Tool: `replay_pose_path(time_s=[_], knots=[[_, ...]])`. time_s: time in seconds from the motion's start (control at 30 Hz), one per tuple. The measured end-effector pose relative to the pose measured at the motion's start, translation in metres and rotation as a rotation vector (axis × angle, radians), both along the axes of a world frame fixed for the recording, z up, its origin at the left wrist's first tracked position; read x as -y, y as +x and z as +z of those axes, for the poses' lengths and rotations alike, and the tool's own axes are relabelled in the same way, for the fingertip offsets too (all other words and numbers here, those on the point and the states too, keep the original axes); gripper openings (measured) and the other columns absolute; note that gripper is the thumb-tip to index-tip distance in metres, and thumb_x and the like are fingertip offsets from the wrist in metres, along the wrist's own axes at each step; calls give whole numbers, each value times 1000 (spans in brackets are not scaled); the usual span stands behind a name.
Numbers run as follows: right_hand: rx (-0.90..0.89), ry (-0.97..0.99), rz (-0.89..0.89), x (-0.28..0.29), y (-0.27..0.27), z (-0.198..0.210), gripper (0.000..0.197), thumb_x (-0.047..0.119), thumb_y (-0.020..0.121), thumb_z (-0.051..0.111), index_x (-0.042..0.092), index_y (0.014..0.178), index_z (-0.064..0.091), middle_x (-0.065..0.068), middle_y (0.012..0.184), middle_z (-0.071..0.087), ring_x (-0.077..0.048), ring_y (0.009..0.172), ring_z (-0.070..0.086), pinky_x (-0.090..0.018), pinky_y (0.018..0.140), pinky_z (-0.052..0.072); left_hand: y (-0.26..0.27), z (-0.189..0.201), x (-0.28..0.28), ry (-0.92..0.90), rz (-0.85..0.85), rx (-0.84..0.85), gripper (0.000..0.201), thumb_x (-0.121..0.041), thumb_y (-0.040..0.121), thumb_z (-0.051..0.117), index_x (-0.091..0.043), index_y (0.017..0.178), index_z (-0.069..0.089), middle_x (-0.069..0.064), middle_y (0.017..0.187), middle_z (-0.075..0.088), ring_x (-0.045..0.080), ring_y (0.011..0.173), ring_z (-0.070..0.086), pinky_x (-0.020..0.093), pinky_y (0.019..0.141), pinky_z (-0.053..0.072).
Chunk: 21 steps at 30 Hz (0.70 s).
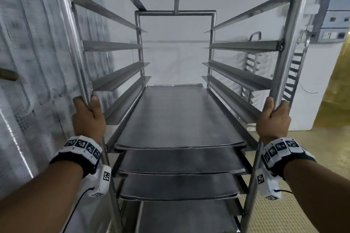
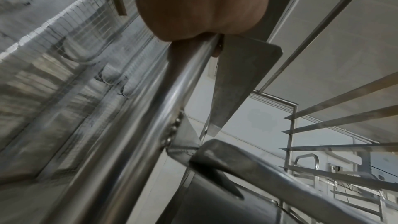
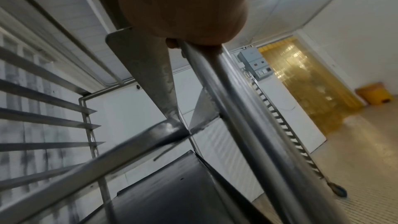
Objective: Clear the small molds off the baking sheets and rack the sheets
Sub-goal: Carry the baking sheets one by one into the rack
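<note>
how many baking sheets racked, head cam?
4 visible. Top sheet sits at about hand height; second, third and fourth are stacked on the runners directly below it. Frame cuts off under the fourth, so more may be hidden lower down.

Cool, even, shadowless light fills the room. The shiny tubular steel rack [image 1: 289,34] carries streaks of glare and bows outward toward the head view's edges. Both wrist views are motion-smeared; beside the rack, a translucent yellow strip curtain [image 3: 301,81] glows warm.
</note>
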State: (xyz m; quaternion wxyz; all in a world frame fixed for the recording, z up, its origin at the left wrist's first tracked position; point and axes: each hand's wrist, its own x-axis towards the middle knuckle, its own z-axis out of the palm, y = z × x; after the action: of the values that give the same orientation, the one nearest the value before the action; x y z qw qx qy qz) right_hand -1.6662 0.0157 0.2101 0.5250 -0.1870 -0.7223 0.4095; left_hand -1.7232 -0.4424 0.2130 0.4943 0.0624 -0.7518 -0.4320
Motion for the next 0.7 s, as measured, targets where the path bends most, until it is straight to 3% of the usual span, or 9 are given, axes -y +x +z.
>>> replay_pose_path(time_s=[0.1, 0.23, 0.3, 0.4, 0.5, 0.6, 0.7], knots=[[6, 1, 10, -27, -23, -1, 48, 45, 106, 37, -3, 110, 47, -22, 84, 56, -33, 73, 50, -37, 65, 32, -11, 0, -26, -8, 22, 14, 52, -52, 104, 33, -4, 122, 40, 24, 80, 61, 47, 71, 61, 46, 60, 46], [25, 0, 62, -50, -45, -1, 50, 54, 103, 34, 5, 107, 44, -19, 79, 55, -43, 76, 61, -48, 66, 49, -25, 1, -52, 1, 49, 20, 54, -55, 104, 33, -4, 120, 39, 31, 86, 62, 49, 73, 61, 46, 60, 43], [7, 10, 101, -58, -55, -1, 54, 54, 103, 34, 1, 111, 44, -17, 79, 53, -45, 77, 60, -46, 65, 46, -34, 1, -61, 2, 70, 18, 57, -59, 102, 31, -6, 119, 39, 31, 86, 62, 49, 73, 61, 49, 60, 46], [-42, 39, 138, -65, -72, -3, 76, 72, 94, 24, 1, 110, 44, -15, 77, 52, -39, 72, 58, -40, 63, 40, -47, 1, -67, -4, 103, 40, 58, -62, 101, 29, -7, 119, 38, 32, 88, 62, 49, 75, 61, 50, 62, 47], [-66, 41, 142, -67, -92, -5, 74, 76, 92, 24, 6, 105, 44, -19, 83, 58, -40, 76, 61, -46, 66, 47, -61, 2, -68, -9, 114, 44, 59, -62, 101, 29, -6, 119, 38, 34, 87, 60, 50, 74, 60, 49, 61, 44], [-54, 48, 122, -66, -110, -6, 74, 78, 91, 22, 9, 105, 44, -24, 87, 62, -42, 78, 63, -51, 69, 52, -76, 3, -67, 23, 106, 49, 54, -55, 104, 32, -5, 121, 39, 28, 85, 58, 43, 71, 56, 45, 62, 39], [-42, 38, 106, -63, -126, -4, 62, 65, 97, 30, 6, 104, 45, -24, 84, 62, -43, 76, 62, -50, 66, 51, -91, 5, -67, 42, 76, 57, 50, -49, 105, 34, -3, 123, 40, 17, 80, 52, 31, 68, 47, 44, 61, 38]])
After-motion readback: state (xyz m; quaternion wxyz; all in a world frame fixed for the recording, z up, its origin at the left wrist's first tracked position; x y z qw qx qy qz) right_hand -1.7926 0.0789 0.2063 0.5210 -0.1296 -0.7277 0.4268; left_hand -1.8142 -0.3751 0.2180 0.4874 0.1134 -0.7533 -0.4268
